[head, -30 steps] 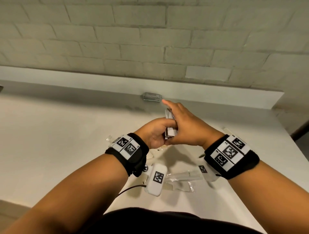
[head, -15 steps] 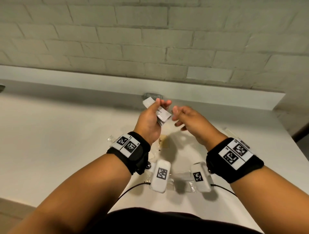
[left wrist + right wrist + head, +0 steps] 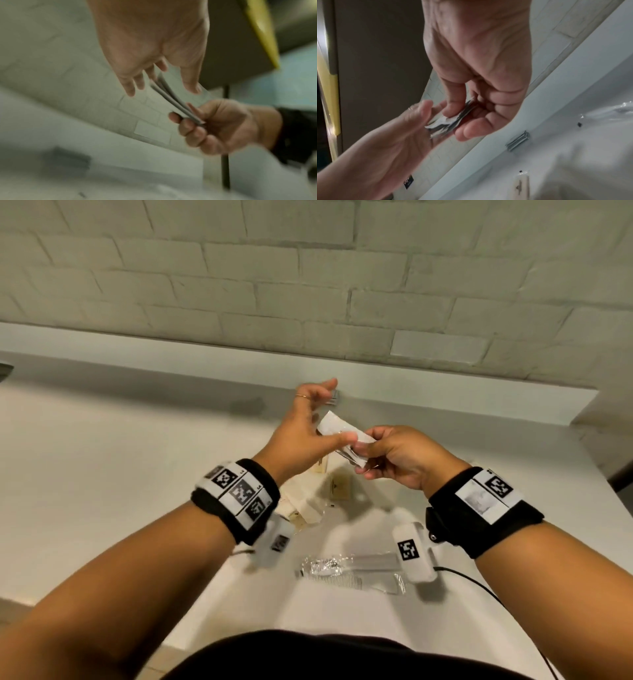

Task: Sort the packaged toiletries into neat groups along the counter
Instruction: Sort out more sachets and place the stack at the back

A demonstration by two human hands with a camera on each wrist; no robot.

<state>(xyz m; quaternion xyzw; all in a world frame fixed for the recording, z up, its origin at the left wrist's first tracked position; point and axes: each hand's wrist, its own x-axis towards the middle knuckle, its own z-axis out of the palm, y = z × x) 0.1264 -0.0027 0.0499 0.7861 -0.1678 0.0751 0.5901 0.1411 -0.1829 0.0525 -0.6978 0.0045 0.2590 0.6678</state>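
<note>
Sachets (image 3: pixel 344 436) held above the surface (image 3: pixel 102 474).
My right hand (image 3: pixel 397 460) pinches the thin stack at one end; my left hand (image 3: pixel 305 436) is spread, thumb touching its far end. More sachets (image 3: pixel 335 397) lie by the wall.

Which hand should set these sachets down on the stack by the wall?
Right, probably: the right hand already pinches the sachets, while the left hand is open. The stack lies just beyond.

White sachets (image 3: pixel 344 429); white counter (image 3: pixel 102 474); black wristbands (image 3: pixel 253 494).
</note>
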